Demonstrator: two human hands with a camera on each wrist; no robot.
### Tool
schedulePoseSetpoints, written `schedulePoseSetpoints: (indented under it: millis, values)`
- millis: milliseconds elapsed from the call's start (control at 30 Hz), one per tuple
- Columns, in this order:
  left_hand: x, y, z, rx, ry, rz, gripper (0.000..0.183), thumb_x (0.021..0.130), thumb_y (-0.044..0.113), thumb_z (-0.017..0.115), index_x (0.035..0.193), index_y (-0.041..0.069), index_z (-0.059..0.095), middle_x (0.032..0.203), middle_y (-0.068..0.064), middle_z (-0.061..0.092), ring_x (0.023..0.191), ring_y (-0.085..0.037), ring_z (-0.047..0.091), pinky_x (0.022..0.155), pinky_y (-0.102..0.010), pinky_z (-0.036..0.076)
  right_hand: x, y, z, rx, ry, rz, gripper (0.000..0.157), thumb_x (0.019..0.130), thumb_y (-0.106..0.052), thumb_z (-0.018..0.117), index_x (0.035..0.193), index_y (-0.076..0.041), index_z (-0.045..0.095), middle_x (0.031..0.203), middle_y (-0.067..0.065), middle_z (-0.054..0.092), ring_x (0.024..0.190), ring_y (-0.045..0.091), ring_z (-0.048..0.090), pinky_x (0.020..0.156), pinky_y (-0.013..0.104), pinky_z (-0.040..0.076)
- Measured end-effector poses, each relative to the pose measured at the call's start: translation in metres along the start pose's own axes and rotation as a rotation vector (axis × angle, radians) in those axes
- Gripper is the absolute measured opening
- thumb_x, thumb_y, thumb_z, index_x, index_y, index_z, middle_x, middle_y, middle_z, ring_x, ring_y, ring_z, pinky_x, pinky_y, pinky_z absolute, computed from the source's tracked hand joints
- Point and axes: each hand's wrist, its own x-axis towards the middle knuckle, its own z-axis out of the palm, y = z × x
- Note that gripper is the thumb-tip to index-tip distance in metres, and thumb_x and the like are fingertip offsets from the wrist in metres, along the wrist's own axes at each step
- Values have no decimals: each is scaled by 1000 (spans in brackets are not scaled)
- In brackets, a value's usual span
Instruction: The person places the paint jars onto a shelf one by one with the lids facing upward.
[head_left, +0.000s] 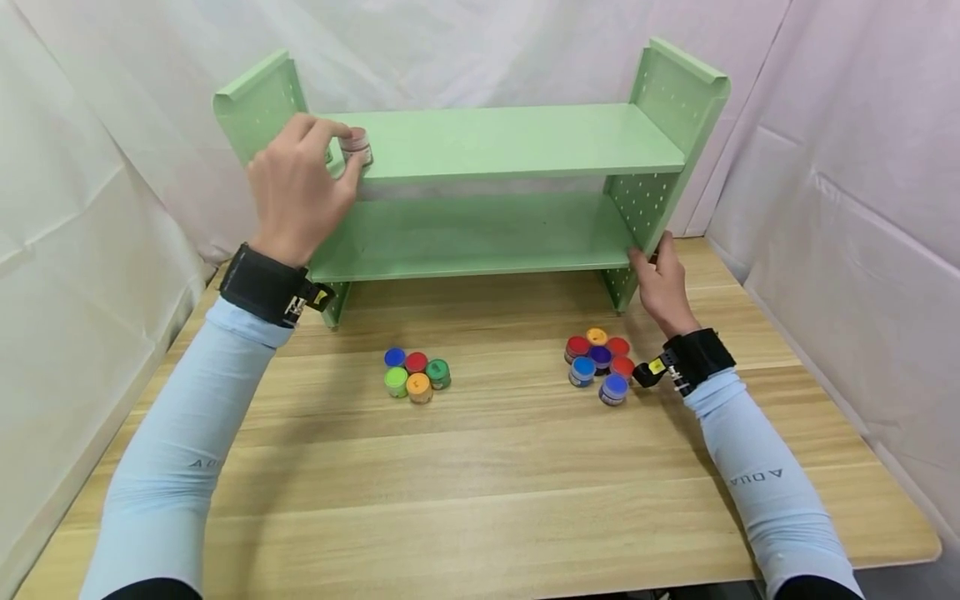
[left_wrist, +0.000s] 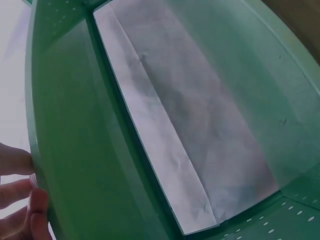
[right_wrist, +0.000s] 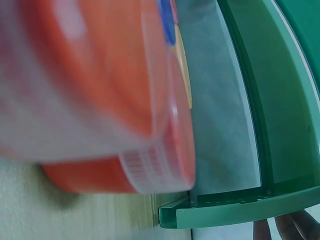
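My left hand (head_left: 303,179) pinches a small clear jar with a dull red lid (head_left: 356,146) between thumb and fingers, at the left end of the upper board of a green two-tier shelf (head_left: 510,142). In the left wrist view its fingers (left_wrist: 17,192) show at the shelf's edge, with the jar mostly hidden. Low on the right, my right hand (head_left: 663,287) grips the shelf's side panel, thumb on the front edge. Only the tips of its fingers (right_wrist: 287,227) appear under the panel in the right wrist view.
Two clusters of lidded jars stand on the wooden table (head_left: 465,500): one left of centre with a green-lidded jar (head_left: 438,373), one at right with a blue-lidded jar (head_left: 613,388) close to the right wrist strap (head_left: 701,358). White cloth (head_left: 90,167) surrounds the table.
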Motion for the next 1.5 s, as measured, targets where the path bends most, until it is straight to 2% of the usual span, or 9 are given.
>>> schedulePoseSetpoints:
  millis: [333,567,700,833,933,1033,1133,1367,1500]
  values:
    - [3,-5,6,14,-15,5,25,89,31,60,101,13,73,97,-5,66,61,-28,52,46,-39,28,-2,1,3,-4,2,10,51,102,-21,42,144,0,24,131,23,43,107,24,43,89,50,39]
    - [-3,-4,3,-2,6,-19,29,87,31,62,102,7,69,97,-11,65,63,-29,51,49,-41,31,-1,4,2,11,-6,-7,51,102,-20,41,145,1,23,131,24,42,107,25,43,90,51,39]
    - [-16,-1,3,-61,99,-8,25,87,27,64,97,4,67,92,-10,65,64,-24,56,49,-37,34,2,13,2,24,-10,3,52,102,-22,42,147,-4,23,132,23,42,108,26,44,89,51,40]
    - [-41,4,9,-212,221,-2,21,87,22,64,82,1,66,75,-7,64,51,-17,51,45,-32,34,8,29,3,10,6,12,51,102,-29,43,146,-10,26,129,18,45,107,23,45,88,48,41]
    - [-64,7,17,-329,226,-16,22,86,20,65,77,0,65,68,-6,63,44,-14,47,44,-31,36,11,37,4,0,20,16,51,101,-33,43,145,-12,28,126,15,47,106,21,46,87,47,42]
    - [-86,6,27,-384,118,-3,20,86,20,65,78,2,65,67,-5,64,43,-13,49,43,-30,38,13,38,4,3,25,21,51,101,-33,43,145,-13,28,126,15,47,107,22,47,87,47,42]
    - [-106,3,37,-382,-60,5,18,87,24,64,81,6,66,66,0,64,46,-11,51,45,-27,39,11,33,4,17,16,24,52,102,-30,42,147,-11,26,129,18,46,109,23,46,89,49,41]
    - [-135,2,50,-392,-718,-96,18,88,35,66,91,18,70,79,7,67,66,-9,60,60,-30,46,-1,6,5,33,-7,21,52,102,-20,42,146,0,23,131,25,42,110,28,44,90,53,39]
    - [-143,1,53,-402,-958,-101,26,89,40,63,102,18,69,87,7,68,77,-10,62,69,-33,47,-1,7,6,32,-10,19,51,102,-20,42,146,-1,23,131,25,42,110,27,44,90,53,39]
